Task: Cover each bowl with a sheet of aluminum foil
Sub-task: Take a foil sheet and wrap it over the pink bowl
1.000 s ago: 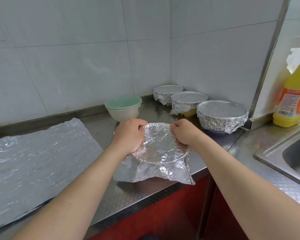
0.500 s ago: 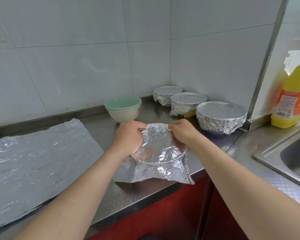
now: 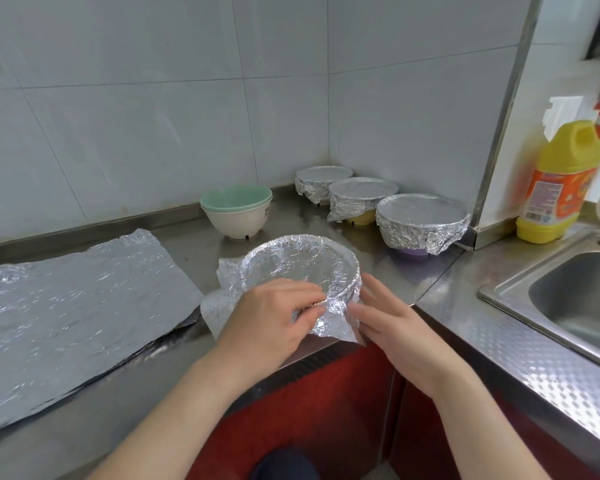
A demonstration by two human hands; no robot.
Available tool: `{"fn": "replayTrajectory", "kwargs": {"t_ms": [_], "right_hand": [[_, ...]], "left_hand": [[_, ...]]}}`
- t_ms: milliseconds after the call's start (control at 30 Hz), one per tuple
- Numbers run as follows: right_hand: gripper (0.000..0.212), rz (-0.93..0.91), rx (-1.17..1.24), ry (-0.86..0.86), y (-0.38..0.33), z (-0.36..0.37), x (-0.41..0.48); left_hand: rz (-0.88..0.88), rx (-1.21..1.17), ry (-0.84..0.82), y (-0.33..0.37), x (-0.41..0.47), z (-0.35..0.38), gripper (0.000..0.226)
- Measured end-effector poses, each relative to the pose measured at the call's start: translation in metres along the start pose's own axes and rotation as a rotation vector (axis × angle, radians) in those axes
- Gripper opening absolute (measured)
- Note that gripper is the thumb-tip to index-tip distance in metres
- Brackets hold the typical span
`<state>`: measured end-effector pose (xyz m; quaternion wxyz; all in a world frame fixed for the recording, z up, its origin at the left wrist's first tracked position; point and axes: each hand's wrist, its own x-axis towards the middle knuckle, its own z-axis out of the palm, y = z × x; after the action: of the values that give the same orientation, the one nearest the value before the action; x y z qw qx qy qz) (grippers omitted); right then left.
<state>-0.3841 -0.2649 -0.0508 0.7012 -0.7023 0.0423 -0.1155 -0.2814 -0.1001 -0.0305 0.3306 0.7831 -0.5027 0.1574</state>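
both forearms reach in from the bottom of the view toward the near edge of the steel counter (image 3: 413, 282). the left hand (image 3: 274, 320) lies palm down on the near side of the foil-draped bowl (image 3: 298, 268), its fingers curled and pinching a crumpled fold of the foil sheet (image 3: 329, 317) against the bowl's near rim. the right hand (image 3: 392, 327) is beside it on the right, fingers extended and fairly flat, pressing against the hanging foil on the bowl's near-right side without clasping it. the bowl sits near the counter's front edge, just ahead of both hands, its top stretched over with foil and loose flaps still sticking out on its left. behind it stand two stacked uncovered bowls (image 3: 236, 216), and in the corner three covered bowls (image 3: 420, 220) in a row. a spare flat foil sheet (image 3: 77, 313) lies well to the left; a yellow bottle (image 3: 561, 181) stands by the sink (image 3: 575, 299) on the right. a second ago both hands were at the bowl's far rim, gripping the foil there; they have since come round to the near side, and the far edge now looks tucked down.
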Motion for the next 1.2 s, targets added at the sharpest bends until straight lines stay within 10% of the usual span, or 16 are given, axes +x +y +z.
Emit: {"fn": "replayTrajectory", "kwargs": {"t_ms": [533,900,1067,1200], "right_hand": [[0.044,0.073,-0.23,0.556,0.018,0.051,0.024],[0.04,0.091,0.434,0.533,0.017,0.065,0.029],[0.091,0.171,0.364,0.514,0.007,0.071,0.03],[0.073,0.148,0.237,0.506,0.002,0.071,0.029]], "left_hand": [[0.007,0.089,0.176,0.005,0.007,0.026,0.015],[0.008,0.149,0.174,0.011,0.012,0.032,0.012],[-0.02,0.151,0.133,0.011,0.014,0.032,0.017],[-0.017,0.165,0.101,0.011,0.017,0.032,0.023]]}}
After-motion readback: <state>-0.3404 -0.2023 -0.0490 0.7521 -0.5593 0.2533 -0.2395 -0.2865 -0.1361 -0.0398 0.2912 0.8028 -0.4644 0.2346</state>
